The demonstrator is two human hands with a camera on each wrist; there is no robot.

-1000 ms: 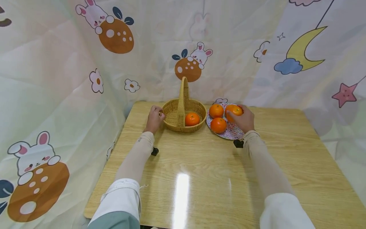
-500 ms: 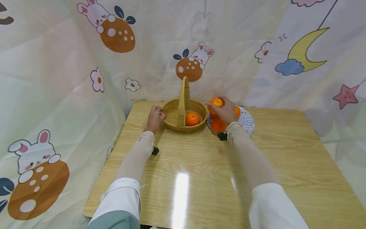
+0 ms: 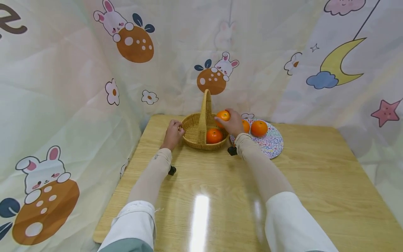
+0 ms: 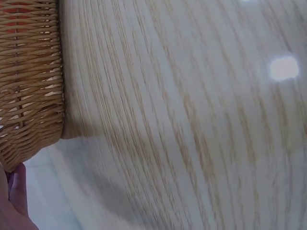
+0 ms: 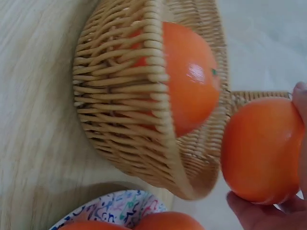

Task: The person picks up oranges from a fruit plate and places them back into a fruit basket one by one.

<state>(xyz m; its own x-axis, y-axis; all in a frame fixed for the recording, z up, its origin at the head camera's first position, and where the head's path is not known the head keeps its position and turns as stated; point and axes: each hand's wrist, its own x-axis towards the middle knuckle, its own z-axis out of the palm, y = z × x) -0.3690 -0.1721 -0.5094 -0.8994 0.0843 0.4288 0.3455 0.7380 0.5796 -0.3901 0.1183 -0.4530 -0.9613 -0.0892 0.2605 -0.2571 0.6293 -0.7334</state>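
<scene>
While gripping glossy, rounded orange [image 3: 222, 117] with right hand [image 3: 234, 122], fingers curled round, above right side of wicker basket [image 3: 203, 145] | pinching left rim with left hand [image 3: 173, 134] | leaving wide room across near wooden tabletop [image 3: 220, 178]

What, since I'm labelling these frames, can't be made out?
Head: how many oranges lie on the plate; the right hand and sleeve hide part.
Left wrist: most of the left hand, cut off by frame edges.
Right wrist: the plate's remainder, cut off by the bottom edge.
</scene>
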